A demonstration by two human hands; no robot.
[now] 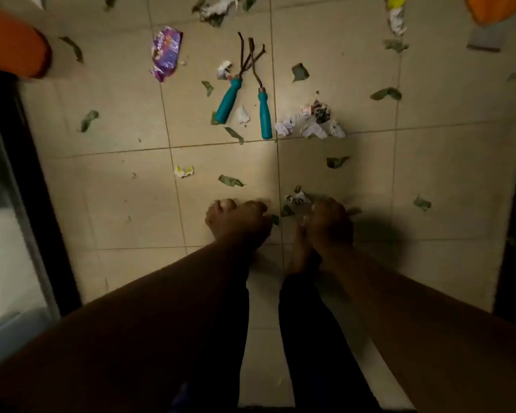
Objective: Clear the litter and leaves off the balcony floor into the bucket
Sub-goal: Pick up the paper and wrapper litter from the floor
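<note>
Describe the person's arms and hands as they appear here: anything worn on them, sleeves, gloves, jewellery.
Both forearms are bare right up to the bottom edge of the picture, with no sleeve showing. The left hand and the right hand wear no gloves. No watch, bracelet or ring shows, though the picture is dim and blurred, so small items could be missed.

Two teal-handled rakes (245, 93) and crumpled paper (310, 120) obstruct the tiles ahead.
</note>
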